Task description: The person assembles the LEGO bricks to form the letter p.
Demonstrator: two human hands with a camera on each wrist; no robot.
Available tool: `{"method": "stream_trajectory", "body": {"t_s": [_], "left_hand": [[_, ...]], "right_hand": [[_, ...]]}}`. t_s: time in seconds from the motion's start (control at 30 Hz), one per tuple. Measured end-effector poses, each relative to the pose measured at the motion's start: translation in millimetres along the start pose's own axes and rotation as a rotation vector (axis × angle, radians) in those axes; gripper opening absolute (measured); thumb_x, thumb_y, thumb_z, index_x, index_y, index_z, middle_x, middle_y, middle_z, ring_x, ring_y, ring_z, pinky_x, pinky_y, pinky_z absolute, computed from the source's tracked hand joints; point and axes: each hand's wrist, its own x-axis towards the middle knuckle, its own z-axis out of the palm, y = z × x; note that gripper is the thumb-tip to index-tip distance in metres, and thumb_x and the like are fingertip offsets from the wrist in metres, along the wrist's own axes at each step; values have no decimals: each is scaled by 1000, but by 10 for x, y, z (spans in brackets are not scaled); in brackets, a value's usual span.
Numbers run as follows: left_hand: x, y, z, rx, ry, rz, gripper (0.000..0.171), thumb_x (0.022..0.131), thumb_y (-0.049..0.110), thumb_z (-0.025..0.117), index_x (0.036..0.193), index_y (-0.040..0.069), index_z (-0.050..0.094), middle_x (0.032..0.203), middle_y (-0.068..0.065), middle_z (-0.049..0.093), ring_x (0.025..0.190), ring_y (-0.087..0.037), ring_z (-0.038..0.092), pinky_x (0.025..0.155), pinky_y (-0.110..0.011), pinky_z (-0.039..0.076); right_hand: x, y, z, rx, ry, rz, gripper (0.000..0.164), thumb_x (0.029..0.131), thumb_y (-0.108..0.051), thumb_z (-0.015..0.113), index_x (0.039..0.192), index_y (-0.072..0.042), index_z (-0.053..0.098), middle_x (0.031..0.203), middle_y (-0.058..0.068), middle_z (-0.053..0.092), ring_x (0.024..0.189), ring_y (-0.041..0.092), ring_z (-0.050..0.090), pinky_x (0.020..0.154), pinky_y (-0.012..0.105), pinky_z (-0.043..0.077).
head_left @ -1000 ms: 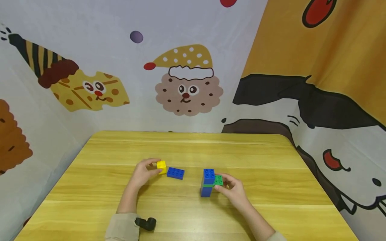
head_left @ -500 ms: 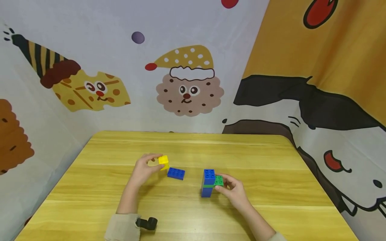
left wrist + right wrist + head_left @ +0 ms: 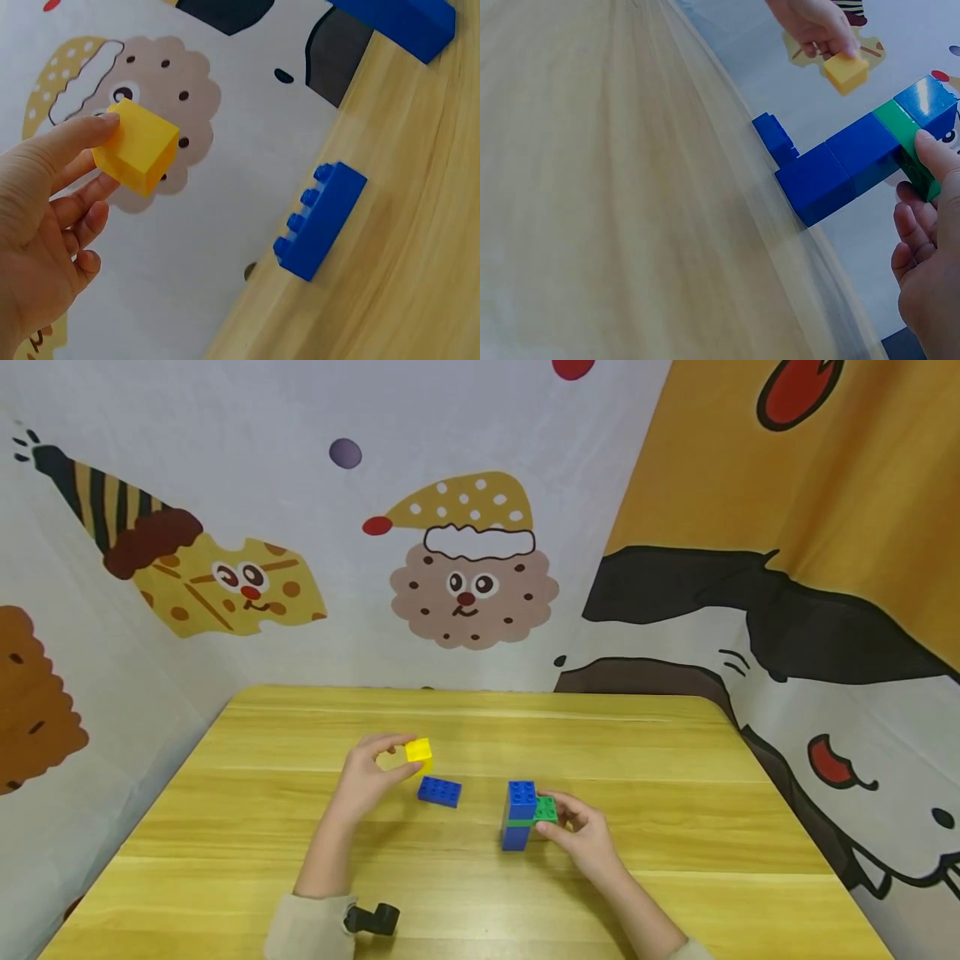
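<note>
My left hand (image 3: pixel 363 783) pinches a yellow toy building block (image 3: pixel 419 752) between thumb and fingers. In the left wrist view the yellow block (image 3: pixel 142 142) is up off the table, its smooth faces showing. Just below and to the right of it in the head view, a flat blue studded brick (image 3: pixel 439 792) lies on the table. My right hand (image 3: pixel 588 837) grips the green brick (image 3: pixel 546 810) that juts sideways from an upright tower of blue bricks (image 3: pixel 522 797). The right wrist view shows two blue bricks (image 3: pixel 817 184) under the green layer and another blue one (image 3: pixel 925 105) above it.
The wooden table (image 3: pixel 660 760) ends at a wall hanging (image 3: pixel 300 668) printed with cartoon figures. A black device (image 3: pixel 372 919) is worn at my left sleeve, low in the head view.
My left hand has lifted the yellow block off the table and carried it a little to the right and away. My right hand and the tower have stayed put.
</note>
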Motion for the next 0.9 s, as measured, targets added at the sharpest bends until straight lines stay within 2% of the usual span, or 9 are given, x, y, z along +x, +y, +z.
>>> {"method": "stream_trajectory", "body": {"t_s": [0.13,0.27,0.43,0.67,0.77,0.9], "left_hand": [[-9,98,30,-28,10,34,38,79,17,80,115,11,70,111,-4,61,98,-24,48,83,-47,40],[-19,180,71,-41,14,53,37,78,16,81,113,11,70,112,-1,62,98,-21,49,82,-44,40],[-33,278,135,-53,-5,90,38,77,16,81,113,11,70,113,1,62,99,-19,50,84,-45,42],[-87,461,285,-84,-15,143,37,76,14,82,112,13,71,111,3,63,97,-17,51,80,-41,45],[-106,517,355,-109,-16,154,38,76,14,82,112,11,71,109,3,64,96,-18,50,80,-42,43],[-119,561,425,-137,-7,152,37,76,15,82,111,12,72,107,7,64,95,-20,51,80,-47,39]], "right_hand": [[1,3,0,-11,1,2,36,82,5,71,116,10,61,79,-3,62,72,10,51,62,23,44],[1,8,0,-7,0,3,37,81,5,71,116,11,60,80,-3,62,71,10,51,62,23,44],[0,16,-2,-3,-1,3,38,80,5,72,116,12,59,80,-2,63,72,11,52,64,23,44],[6,82,-5,21,15,-9,37,79,7,72,115,9,61,80,-2,62,72,11,52,64,22,44],[7,19,0,23,15,-3,37,79,8,72,113,11,60,80,-3,62,72,12,52,64,22,44],[10,55,-8,33,22,23,36,79,8,72,113,11,59,81,1,63,74,13,54,64,22,44]]}}
